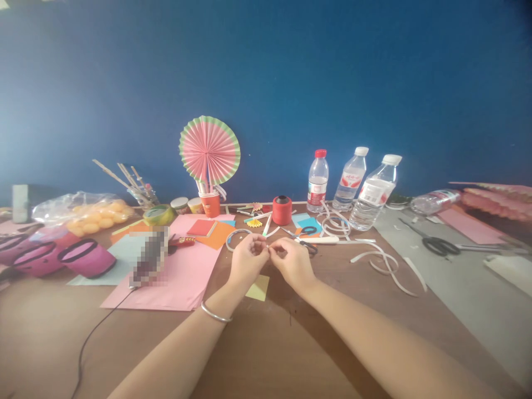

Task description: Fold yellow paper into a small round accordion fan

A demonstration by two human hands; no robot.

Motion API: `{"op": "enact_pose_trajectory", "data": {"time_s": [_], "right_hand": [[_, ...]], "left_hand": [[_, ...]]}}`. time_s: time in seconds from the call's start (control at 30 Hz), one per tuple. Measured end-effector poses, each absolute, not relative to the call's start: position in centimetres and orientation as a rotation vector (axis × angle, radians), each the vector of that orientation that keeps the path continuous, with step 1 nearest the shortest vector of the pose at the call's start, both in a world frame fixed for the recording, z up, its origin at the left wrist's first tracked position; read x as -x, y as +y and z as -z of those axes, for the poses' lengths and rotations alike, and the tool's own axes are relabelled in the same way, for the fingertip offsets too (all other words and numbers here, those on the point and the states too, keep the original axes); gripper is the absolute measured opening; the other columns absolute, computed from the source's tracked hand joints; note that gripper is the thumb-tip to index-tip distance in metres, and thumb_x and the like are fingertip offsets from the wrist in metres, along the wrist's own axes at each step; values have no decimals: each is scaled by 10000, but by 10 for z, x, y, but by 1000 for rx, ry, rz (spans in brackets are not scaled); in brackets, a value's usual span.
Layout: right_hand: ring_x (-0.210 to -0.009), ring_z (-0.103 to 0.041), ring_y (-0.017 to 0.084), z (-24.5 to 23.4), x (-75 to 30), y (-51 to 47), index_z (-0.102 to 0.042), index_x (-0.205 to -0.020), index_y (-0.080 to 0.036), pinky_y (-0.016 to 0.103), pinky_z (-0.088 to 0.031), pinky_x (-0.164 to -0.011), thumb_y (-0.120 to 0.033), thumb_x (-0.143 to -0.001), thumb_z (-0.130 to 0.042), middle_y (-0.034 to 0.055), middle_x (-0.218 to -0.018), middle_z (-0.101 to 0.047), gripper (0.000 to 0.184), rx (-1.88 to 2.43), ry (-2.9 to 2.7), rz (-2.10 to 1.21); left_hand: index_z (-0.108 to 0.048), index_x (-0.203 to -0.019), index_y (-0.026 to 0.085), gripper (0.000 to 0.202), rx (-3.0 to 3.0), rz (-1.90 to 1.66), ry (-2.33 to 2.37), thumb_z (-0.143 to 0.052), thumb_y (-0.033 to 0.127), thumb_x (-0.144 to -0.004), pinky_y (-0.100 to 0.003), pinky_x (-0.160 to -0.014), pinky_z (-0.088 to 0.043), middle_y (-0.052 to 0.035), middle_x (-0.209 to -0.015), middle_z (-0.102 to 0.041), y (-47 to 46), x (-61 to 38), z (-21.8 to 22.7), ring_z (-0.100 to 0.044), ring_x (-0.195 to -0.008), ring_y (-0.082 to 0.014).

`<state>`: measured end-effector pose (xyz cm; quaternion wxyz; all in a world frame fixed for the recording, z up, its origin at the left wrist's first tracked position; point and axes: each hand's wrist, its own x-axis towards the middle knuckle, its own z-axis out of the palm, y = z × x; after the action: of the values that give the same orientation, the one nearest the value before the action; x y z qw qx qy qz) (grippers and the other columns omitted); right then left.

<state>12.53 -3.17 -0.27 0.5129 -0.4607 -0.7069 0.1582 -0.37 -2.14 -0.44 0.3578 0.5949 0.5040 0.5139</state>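
My left hand and my right hand meet over the middle of the table, thumbs and fingertips pinched together. Whatever they pinch is too small to make out. A thin white and green strip shows just beyond the left fingertips; I cannot tell if it is held. Below the hands lies a small yellow paper square. A red spool of thread stands behind them, and a small yellow pleated paper piece lies to its left. Dark-handled scissors lie partly hidden behind my right hand.
Pink paper sheets lie at left, near purple pouches. A pleated paper fan stands in a red cup. Water bottles line the back right. White strips and black scissors lie at right.
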Motion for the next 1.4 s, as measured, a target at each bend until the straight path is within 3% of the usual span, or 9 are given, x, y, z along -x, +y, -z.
{"op": "enact_pose_trajectory", "data": {"time_s": [0.4,1.07,1.4], "right_hand": [[-651,-569,152,3,-124,-31,-614,-683,-184,242,-424,-630,-184,-711,-505,17,-696,-642,113,1125,-1649,-501],[-726,-577,164,6,-125,-31,-652,-751,-197,258,-425,-688,-175,-749,-516,30,-771,-656,137,1067,-1752,-366],[-636,-595,159,5,-121,-30,-652,-711,-191,252,-455,-614,-222,-723,-510,20,-703,-664,146,1130,-1542,-683]], "left_hand": [[-559,-825,165,192,-1495,-1340,1282,-575,192,-636,-196,-541,-434,14,-641,-574,-20,4,6,-551,-589,-104],[-556,-825,171,189,-1496,-1343,1326,-579,200,-639,-205,-557,-439,9,-650,-596,-19,5,7,-572,-604,-113],[-534,-853,187,200,-1642,-1404,1401,-545,168,-654,-225,-604,-448,-4,-742,-596,-22,2,2,-578,-656,-123]]}}
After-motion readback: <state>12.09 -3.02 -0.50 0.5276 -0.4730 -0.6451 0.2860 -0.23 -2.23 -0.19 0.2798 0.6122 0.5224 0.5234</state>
